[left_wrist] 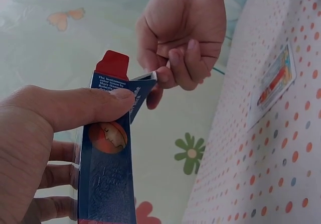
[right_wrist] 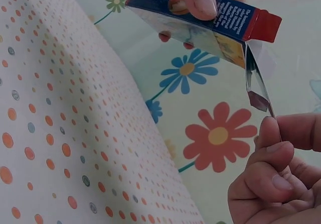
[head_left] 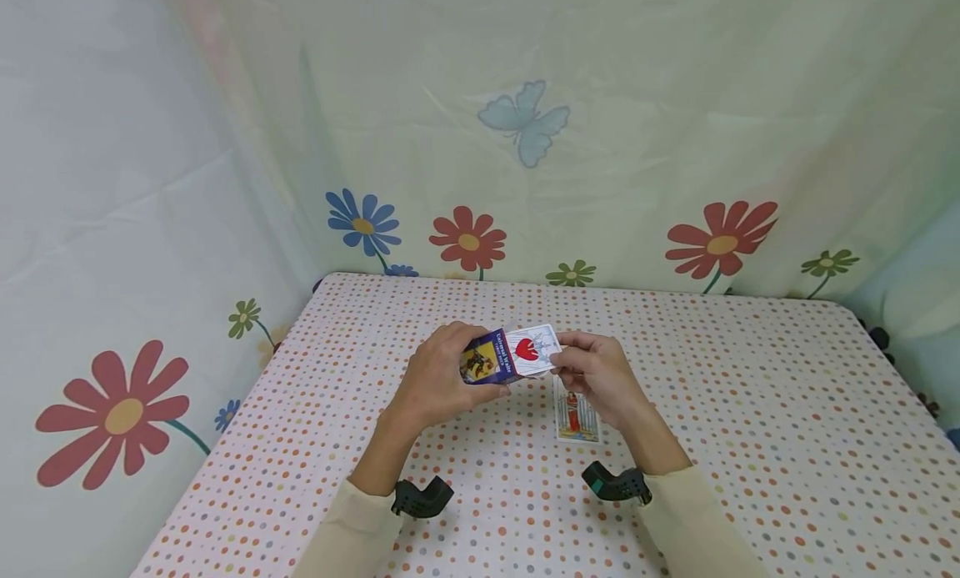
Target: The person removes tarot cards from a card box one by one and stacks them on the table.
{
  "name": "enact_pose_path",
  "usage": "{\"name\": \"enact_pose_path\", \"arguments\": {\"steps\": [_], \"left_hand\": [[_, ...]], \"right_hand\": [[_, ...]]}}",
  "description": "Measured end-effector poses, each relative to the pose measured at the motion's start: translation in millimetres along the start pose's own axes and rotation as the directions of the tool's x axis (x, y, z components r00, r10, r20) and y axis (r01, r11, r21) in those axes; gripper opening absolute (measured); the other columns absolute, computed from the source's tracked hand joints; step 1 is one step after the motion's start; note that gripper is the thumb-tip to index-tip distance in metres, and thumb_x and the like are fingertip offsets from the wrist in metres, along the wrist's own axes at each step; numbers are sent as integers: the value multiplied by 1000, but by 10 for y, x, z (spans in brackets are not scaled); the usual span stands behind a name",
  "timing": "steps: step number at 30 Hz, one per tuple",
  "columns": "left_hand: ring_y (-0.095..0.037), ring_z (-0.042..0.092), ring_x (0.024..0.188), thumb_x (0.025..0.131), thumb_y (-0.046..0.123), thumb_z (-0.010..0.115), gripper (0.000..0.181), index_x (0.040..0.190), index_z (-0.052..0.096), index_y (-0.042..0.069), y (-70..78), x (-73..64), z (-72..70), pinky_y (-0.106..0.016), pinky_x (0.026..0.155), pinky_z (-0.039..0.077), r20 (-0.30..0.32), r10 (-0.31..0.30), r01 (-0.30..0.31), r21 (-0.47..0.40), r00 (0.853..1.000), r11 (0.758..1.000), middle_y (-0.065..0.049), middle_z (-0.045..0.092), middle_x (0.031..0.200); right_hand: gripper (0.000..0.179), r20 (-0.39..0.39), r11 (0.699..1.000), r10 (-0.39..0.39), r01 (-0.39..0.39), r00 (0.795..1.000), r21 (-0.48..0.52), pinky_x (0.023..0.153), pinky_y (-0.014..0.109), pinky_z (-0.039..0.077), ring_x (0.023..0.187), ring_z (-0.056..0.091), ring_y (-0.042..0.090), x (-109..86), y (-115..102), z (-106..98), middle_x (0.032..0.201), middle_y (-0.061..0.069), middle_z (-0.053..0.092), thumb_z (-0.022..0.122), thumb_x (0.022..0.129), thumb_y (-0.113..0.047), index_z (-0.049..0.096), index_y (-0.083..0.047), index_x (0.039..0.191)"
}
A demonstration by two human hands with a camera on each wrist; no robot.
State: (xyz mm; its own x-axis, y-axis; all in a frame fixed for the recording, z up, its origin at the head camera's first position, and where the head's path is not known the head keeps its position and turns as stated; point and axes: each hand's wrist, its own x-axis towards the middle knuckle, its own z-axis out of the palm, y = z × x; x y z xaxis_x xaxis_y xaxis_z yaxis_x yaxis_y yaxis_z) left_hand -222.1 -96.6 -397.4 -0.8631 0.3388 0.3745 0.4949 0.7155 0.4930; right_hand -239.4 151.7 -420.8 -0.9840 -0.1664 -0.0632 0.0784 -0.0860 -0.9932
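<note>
My left hand (head_left: 438, 376) grips a dark blue tarot card box (head_left: 507, 354), thumb along one narrow side and fingers round the other. Its end points right, with a red flap (left_wrist: 113, 64) standing out from it. A tarot card (head_left: 531, 350) with a red heart pierced by swords overlaps that end. Thumb and fingers of my right hand (head_left: 603, 374) pinch the card's outer edge. In the right wrist view the card (right_wrist: 264, 91) shows nearly edge-on, slanting from the box mouth to my fingertips. Beneath my right hand another tarot card (head_left: 577, 415) lies face up, its top partly hidden.
The tabletop is covered by a white cloth (head_left: 750, 444) with coloured dots. Behind it hangs a pale curtain (head_left: 622, 144) printed with flowers and a butterfly, and a similar sheet (head_left: 112, 228) hangs at the left. Each wrist bears a small black camera mount (head_left: 422, 498).
</note>
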Motion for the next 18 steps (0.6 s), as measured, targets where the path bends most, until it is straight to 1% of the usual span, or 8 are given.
{"name": "enact_pose_path", "arguments": {"steps": [3,10,18], "left_hand": [[-16,58,103,70,42,93,76,133,62,13,4,3,-7,-33,83,52,-2,1,-1,-4,1000,1000,-1,64,123],[-16,58,103,71,41,93,75,133,62,13,11,9,-19,-34,84,52,-11,2,-2,-4,1000,1000,-1,65,123],[-16,59,101,71,40,93,75,132,62,11,5,1,-34,-33,83,53,-16,11,-11,-23,1000,1000,-2,65,121]], "right_hand": [[37,-9,1000,1,-1,1000,8,51,19,35,60,47,10,22,7,-18,77,3,63,59,96,-2,55,14,129],[40,-30,1000,9,-9,1000,9,55,20,38,64,47,10,83,2,-58,82,3,63,59,98,-3,55,11,135],[41,-92,999,37,-36,995,9,56,19,39,67,47,10,131,4,-101,83,1,61,56,100,-3,53,10,139]]}}
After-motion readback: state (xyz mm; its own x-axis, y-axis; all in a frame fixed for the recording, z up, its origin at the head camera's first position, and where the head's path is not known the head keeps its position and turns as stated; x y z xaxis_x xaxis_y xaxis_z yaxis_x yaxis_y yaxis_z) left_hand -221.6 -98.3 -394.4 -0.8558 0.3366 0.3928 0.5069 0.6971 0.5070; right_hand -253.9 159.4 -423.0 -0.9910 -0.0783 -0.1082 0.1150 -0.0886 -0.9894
